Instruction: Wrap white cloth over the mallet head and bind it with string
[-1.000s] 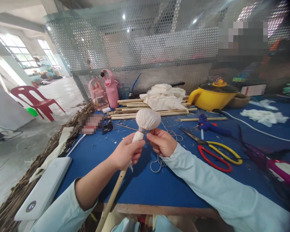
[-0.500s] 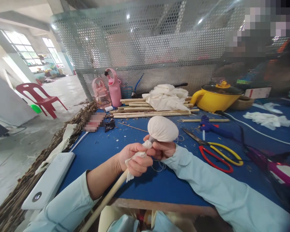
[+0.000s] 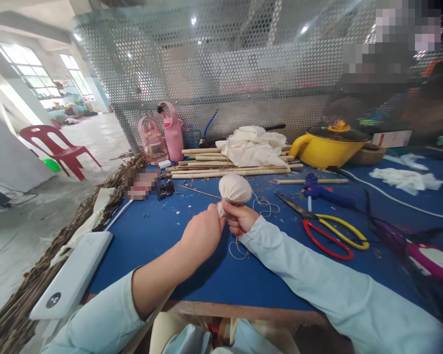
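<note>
A round head wrapped in cream cloth tops a wooden stick, its cloth gathered at the neck with what looks like grey cord. My left hand is closed around the stick just below the neck, back of the hand up, its fingers mostly hidden. Against the gathered neck, my right hand is closed too, thumb on the grey binding. Loose grey cord trails on the blue table beyond my right hand, and another loop hangs below it. Most of the stick lies hidden behind my left hand and forearm.
Scissors with red and yellow handles and a blue glue gun lie right. Behind are wooden sticks, white cloth and a yellow pot. A white power bank is left. A person sits beyond the mesh screen.
My left hand has rolled over, back now up, covering the loose cloth below the neck. The cloth head has turned, tipped more upright and shifted slightly left. More cord shows at right.
</note>
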Motion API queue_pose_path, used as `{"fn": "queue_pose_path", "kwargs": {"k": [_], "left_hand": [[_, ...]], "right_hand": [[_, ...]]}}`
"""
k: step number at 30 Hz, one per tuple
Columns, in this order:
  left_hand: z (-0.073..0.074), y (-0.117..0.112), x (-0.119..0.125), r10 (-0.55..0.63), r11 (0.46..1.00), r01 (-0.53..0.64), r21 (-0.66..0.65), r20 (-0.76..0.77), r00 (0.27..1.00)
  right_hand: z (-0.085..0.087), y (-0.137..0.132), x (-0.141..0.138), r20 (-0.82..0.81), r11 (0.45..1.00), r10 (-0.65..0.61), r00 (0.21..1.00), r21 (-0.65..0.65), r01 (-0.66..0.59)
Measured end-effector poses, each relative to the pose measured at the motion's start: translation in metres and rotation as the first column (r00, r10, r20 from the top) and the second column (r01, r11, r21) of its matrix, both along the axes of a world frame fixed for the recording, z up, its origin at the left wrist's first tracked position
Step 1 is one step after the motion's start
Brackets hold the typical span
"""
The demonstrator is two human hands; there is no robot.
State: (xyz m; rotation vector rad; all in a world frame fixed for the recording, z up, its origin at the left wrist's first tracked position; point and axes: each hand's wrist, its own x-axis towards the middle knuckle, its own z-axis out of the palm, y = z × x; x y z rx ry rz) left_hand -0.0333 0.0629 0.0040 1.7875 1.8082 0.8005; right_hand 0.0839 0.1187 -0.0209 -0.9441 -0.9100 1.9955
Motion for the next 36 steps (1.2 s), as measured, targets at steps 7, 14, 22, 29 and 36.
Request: {"fn": "queue_pose_path", "kwargs": {"k": [7, 14, 22, 29, 36], "left_hand": [[0.008, -0.002, -0.001, -0.051, 0.999, 0.051, -0.009, 0.032, 0.998], [0.012, 0.005, -0.020, -0.141, 0.990, 0.139, 0.025, 0.114, 0.983], [0.016, 0.000, -0.017, -0.081, 0.968, 0.197, -0.157, 0.549, 0.832], [0.027, -0.004, -0.021, -0.036, 0.769, 0.607, -0.199, 0.935, 0.352], [0.008, 0.009, -0.032, 0.261, 0.413, 0.883, -0.223, 0.958, 0.120]], "right_hand": [[0.006, 0.000, 0.003, 0.140, 0.970, -0.007, 0.990, 0.241, -0.028], [0.024, -0.008, 0.011, 0.225, 0.822, -0.246, 0.943, 0.564, 0.080], [0.016, -0.005, 0.011, 0.211, 0.839, -0.218, 0.953, 0.539, 0.073], [0.020, -0.004, 0.011, -0.012, 0.925, -0.034, 0.999, 0.379, 0.036], [0.005, -0.001, 0.023, -0.154, 0.943, 0.300, 0.941, 0.196, -0.268]]}}
